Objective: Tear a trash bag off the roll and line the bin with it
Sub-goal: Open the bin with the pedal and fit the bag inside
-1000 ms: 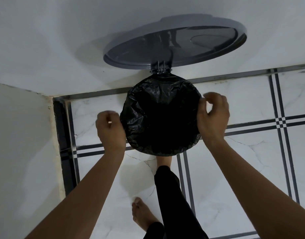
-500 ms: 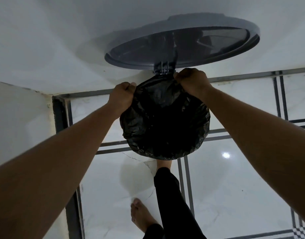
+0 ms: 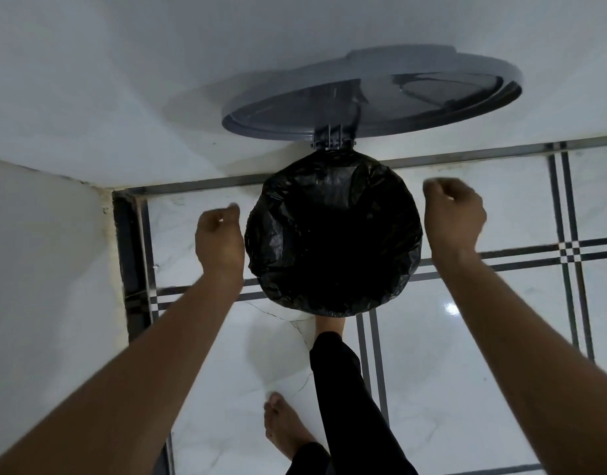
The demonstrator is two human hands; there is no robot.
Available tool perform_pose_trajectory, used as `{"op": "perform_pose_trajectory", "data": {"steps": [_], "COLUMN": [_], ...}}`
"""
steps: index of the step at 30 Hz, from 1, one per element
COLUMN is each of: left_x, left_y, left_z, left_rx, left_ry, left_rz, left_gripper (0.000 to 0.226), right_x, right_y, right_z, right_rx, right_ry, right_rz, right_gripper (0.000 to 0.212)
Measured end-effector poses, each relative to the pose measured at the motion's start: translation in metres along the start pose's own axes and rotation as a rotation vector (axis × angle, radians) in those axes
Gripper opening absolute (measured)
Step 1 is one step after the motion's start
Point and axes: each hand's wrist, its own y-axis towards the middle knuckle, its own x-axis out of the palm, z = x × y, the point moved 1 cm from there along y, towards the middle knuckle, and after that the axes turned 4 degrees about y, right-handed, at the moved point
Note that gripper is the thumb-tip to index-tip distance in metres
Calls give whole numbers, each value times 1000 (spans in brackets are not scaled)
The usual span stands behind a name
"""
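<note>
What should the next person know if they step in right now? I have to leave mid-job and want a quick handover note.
Left hand: loosely curled, beside the bin's left edge, holding nothing.
Right hand: loosely curled, just off the right edge, holding nothing.
Black trash bag: inside the bin, its edge folded over the rim all the way round as far as can be seen.
Lid: up, hinged at the far side; one foot sits at the bin's base, apparently on a pedal.
Done: bag torn off and fitted. The roll is not in view.
Left: probably check the fold near the hinge, then let the lid down.
</note>
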Motion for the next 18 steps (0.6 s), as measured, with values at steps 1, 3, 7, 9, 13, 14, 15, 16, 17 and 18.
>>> {"op": "perform_pose_trajectory", "data": {"steps": [1,3,7,9,13,14,15,16,17,18], "left_x": [-3,-7,-9,-10,-16,-17,-17,-16,-16,-14], "left_y": [-11,-30,-39,-38,-36,-34,-32,-30,-29,-28], "left_z": [-10,-33,-63,-67,-69,-70,-71,-72,-71,-71], "left_rx": [13,-11,-113,-119,-101,-51,7,61,103,127], "left_ry": [13,52,-5,-120,-253,-212,-153,-97,-51,-24], "left_rz": [9,-17,-50,-68,-111,-125,-133,-135,-134,-129], "left_gripper": [24,34,14,7,12,14,17,21,24,27], "right_x": [-5,-9,-7,-5,-15,-17,-18,-18,-19,-19], "right_y": [-13,-31,-46,-39,-35,-34,-32,-31,-30,-30], "right_z": [11,37,76,88,89,93,94,95,94,93], "right_rx": [28,105,324,420,501,507,516,532,552,581], "right_ry": [12,39,140,291,492,500,507,513,518,541], "right_rz": [45,86,0,-105,-265,-284,-302,-313,-319,-329], "right_gripper": [27,26,25,21,20,21,22,23,23,22]}}
